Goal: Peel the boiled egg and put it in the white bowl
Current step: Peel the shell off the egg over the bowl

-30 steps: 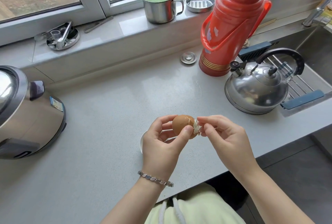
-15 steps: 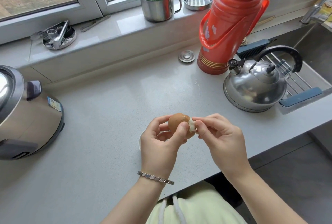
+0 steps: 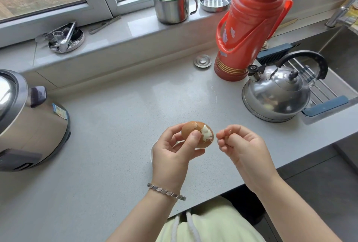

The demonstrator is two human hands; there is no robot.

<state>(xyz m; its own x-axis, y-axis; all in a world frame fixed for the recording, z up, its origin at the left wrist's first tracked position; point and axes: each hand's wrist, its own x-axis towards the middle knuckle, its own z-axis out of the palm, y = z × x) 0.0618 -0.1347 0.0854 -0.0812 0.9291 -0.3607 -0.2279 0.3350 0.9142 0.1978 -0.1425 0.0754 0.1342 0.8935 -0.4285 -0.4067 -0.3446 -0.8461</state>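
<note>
My left hand (image 3: 174, 154) holds a brown boiled egg (image 3: 199, 135) above the grey counter, thumb pressed on its shell. A small patch of shell is off at the egg's right end, and white shows there. My right hand (image 3: 244, 148) is just right of the egg, apart from it, with thumb and forefinger pinched on a small bit of shell (image 3: 225, 132). The white bowl (image 3: 152, 151) sits on the counter under my left hand; only a sliver of its left rim shows.
A steel kettle (image 3: 277, 96) and a red thermos (image 3: 249, 26) stand at the right, beside the sink rack (image 3: 319, 86). A rice cooker (image 3: 29, 119) is at the left. A steel mug (image 3: 171, 7) and small dishes sit on the window ledge. The counter's front edge is near my wrists.
My right hand has pulled away to the right from the egg with a bit of shell. The bare white patch on the egg has grown.
</note>
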